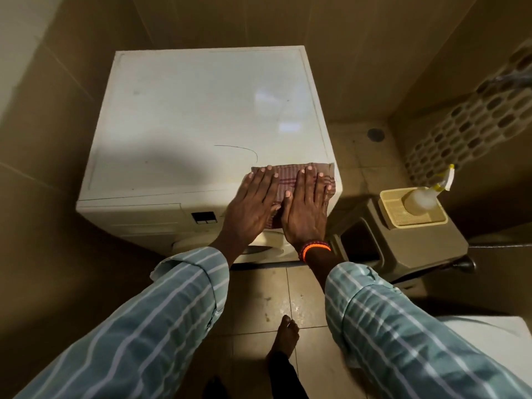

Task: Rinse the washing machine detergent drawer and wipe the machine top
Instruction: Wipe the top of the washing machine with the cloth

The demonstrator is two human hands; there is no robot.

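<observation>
Squarely in the middle stands the white washing machine (184, 119), its flat top filling most of the view, with tan tiled walls close behind and to the left of it. On its front panel the detergent drawer (129, 216) sits pushed in at the left, next to a small dark display (203, 218). The tiled floor (259, 300) runs below, where one bare foot (286, 332) shows between the two striped sleeves. To the right of the machine is a brown stool (408, 243), and on it a cream tray (414, 207) carrying a pale spray bottle (423, 197) with a yellow-trimmed nozzle. Behind that leans a perforated white basket (472, 131).

At the front right corner of the machine top lies a brownish striped cloth (290, 180), folded flat, its near edge hanging just over the front edge. Both hands press down on it side by side. The left hand (253, 205) lies flat with fingers straight and slightly spread, tips on the cloth. The right hand (306, 208) is likewise flat, fingers straight and close together, its thumb touching the left hand's edge. An orange and red beaded bracelet (315, 250) circles the right wrist.
</observation>
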